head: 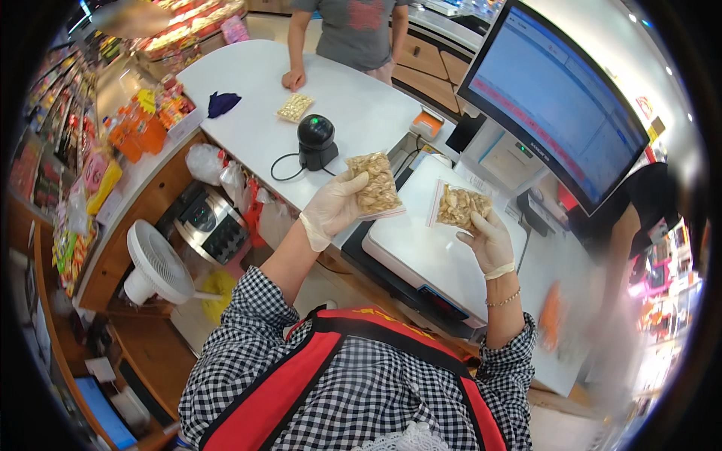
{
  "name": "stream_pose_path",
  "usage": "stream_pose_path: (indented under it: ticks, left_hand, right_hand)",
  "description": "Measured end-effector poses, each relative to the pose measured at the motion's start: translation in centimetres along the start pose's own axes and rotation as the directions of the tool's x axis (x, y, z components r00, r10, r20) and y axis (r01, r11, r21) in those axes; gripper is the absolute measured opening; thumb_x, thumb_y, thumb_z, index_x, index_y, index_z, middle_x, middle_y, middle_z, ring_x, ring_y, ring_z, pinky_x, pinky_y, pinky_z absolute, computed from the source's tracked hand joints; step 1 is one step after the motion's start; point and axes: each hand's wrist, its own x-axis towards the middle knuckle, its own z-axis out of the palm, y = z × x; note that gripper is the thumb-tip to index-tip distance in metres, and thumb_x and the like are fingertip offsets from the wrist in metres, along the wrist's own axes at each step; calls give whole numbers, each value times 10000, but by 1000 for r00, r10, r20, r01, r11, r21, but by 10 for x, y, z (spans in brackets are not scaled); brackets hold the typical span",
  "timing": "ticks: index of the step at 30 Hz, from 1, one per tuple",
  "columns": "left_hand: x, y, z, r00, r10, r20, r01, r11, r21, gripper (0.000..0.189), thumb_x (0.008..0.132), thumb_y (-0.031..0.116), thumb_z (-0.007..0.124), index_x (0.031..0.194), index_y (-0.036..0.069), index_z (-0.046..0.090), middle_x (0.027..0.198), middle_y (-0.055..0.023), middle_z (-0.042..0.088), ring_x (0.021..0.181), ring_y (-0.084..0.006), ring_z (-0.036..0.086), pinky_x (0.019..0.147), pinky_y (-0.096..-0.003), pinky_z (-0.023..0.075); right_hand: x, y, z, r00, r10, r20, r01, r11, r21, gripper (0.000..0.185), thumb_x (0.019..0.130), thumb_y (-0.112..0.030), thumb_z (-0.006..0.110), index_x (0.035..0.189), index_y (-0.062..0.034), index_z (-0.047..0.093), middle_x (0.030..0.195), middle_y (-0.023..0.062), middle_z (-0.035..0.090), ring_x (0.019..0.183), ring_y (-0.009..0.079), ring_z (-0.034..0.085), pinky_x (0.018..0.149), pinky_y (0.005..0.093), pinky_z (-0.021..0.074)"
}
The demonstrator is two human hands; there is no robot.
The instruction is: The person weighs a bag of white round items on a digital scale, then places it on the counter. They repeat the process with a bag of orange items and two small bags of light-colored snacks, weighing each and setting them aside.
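Note:
My gloved left hand (337, 200) grips a clear zip bag of pale brown dried slices (377, 181) by its left side, just beyond the near edge of the counter. In my right hand (489, 242), also gloved, is a smaller-looking zip bag of similar slices (459, 204), pinched at its lower right corner. Both bags are held up, apart from each other. Below the right one lies the white top plate of a weighing scale (417, 259). A black desktop barcode scanner (316, 141) with a green light stands left of my left hand.
Across the white counter (361, 113), a person's hand (293, 79) rests by a bag of pale kernels (294, 107). A dark cloth (223, 104) lies farther left. A large monitor (555, 101) overhangs the right side. Beside it, another person's arm (617, 248) reaches down. A white fan (161, 265) stands lower left.

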Motion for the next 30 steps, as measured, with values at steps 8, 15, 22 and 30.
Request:
stream_pose_path:
  ticks: [8, 15, 22, 30]
  left_hand:
    - [43, -8, 35, 886, -461, 56, 299, 658, 691, 462, 985, 306, 552, 1300, -27, 494, 1164, -121, 630, 1025, -183, 642, 897, -293, 524]
    - [91, -71, 41, 958, -248, 142, 7, 519, 855, 748, 973, 524, 497, 1443, -36, 339, 1281, -140, 567, 1155, -215, 540, 1011, -324, 402]
    - [78, -56, -6, 976, 68, 205, -215, 422, 881, 516, 1033, 308, 446, 1443, 11, 349, 1292, -121, 521, 1205, -175, 479, 1050, -305, 370]
    - [-36, 7, -54, 842, 482, -244, -40, 505, 862, 512, 993, 197, 524, 1446, 28, 355, 1313, -103, 515, 1202, -186, 500, 971, -324, 418]
  right_hand:
    - [6, 9, 65, 973, -222, 63, 230, 906, -356, 483, 871, -199, 661, 1277, 20, 518, 1147, 67, 608, 1042, 148, 572, 941, 288, 449]
    - [-12, 16, 24, 920, -160, -359, 88, 974, -210, 485, 877, -177, 635, 1306, 5, 502, 1182, 109, 611, 1035, 199, 627, 862, 308, 526]
    - [9, 45, -7, 838, -385, -385, -223, 403, -888, 425, 916, -374, 586, 1160, -30, 635, 1132, 205, 661, 1063, 354, 621, 935, 410, 468]
    - [-78, 16, -33, 718, -406, -566, -89, 752, -653, 414, 952, -301, 548, 1185, 30, 631, 1052, 156, 691, 964, 198, 639, 802, 302, 488]
